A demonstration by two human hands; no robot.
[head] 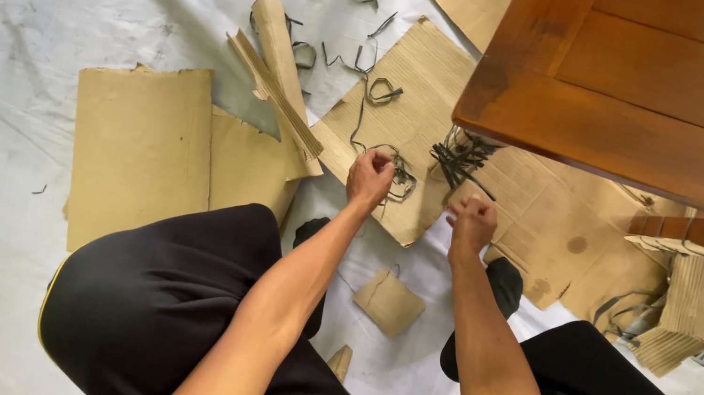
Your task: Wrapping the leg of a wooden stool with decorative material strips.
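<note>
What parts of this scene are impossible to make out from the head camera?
- What the left hand and right hand pinch: closed fingers cover it.
- The dark strap bundle: its far end runs under the wooden table.
- The corrugated strips at right: cut off by the frame edge.
- The feet: mostly covered by the forearms.

To the far right, the wooden desk [675, 90] overhangs the floor and blocks any reach upward there. Beneath its near edge a stack of cardboard strips [696, 303] and tangled black straps [463, 157] crowd the right side. Flat cardboard sheets [142, 143] and a rolled piece [278, 42] lie left of the hands. The white floor sheet [9, 26] at far left lies open, as does the gap between the knees.
</note>
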